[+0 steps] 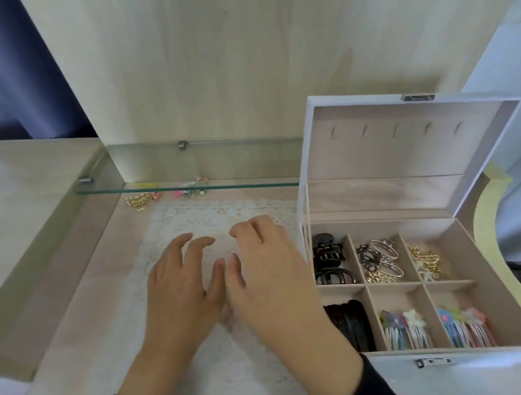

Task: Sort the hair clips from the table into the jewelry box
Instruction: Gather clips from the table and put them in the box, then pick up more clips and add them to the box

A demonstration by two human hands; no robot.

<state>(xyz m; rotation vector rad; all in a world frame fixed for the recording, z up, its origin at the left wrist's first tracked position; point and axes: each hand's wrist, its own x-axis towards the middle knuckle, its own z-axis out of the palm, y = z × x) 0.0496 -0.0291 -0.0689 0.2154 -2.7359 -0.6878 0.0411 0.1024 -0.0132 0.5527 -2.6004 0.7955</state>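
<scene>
Counter [81, 315]: we see pale wood across the lower left of the frame, with a white lace mat [209, 216] at its middle and a glass shelf [186, 186] crossing above it.
Left hand [182, 290]: we find it over the mat at centre frame, fingers spread and loosely bent, holding nothing.
Right hand [268, 277]: just beside the left, thumbs nearly meeting, fingers lightly curled downward, holding nothing. We cannot tell whether either hand touches the lace.
Jewelry box [467, 375]: white, at the right of the frame, lid upright, five hooks inside the lid.
Compartments: we count six, in two rows of three.
Upper row: two black claw clips [329, 261], silver oval clips [379, 258], gold clips [428, 259].
Lower row: dark snap clips [353, 323], then two groups of pastel snap clips [404, 327].
Loose hair clips [138, 202]: one gold, several pink and green, lying on the counter under the shelf's front edge, upper centre-left, well apart from both hands. We cannot count them exactly.
</scene>
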